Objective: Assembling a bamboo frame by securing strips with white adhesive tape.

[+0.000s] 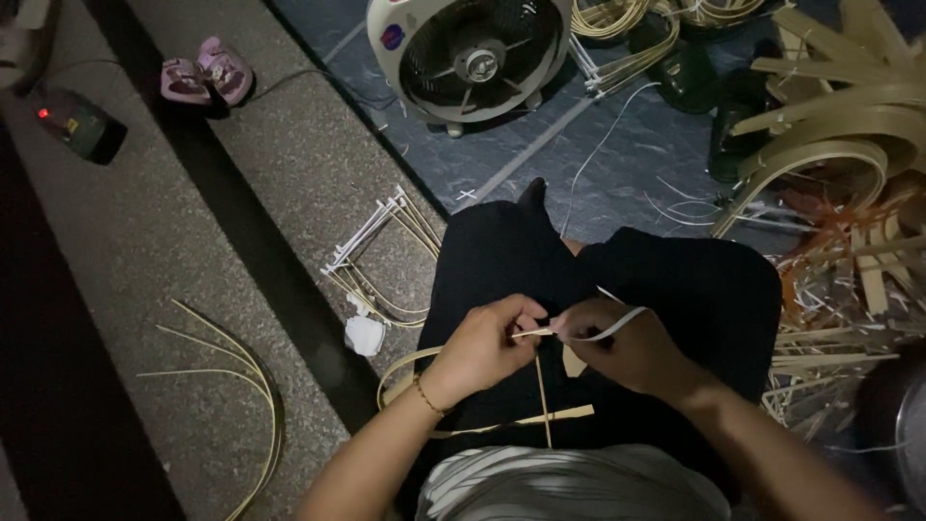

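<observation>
The thin bamboo strip (540, 386) lies over the person's lap, above the black trousers (675, 289). The left hand (482, 347) pinches it at the top end with closed fingers. The right hand (622, 347) is just beside, closed on a white plastic tie (617, 323) that meets the strip. A fan (470, 58) stands on the floor ahead, and loose strips (241, 371) lie at the left.

Open grey floor (193, 251) to the left; fan (470, 58) ahead, bamboo strip pile (839, 145) crowding the right.
</observation>
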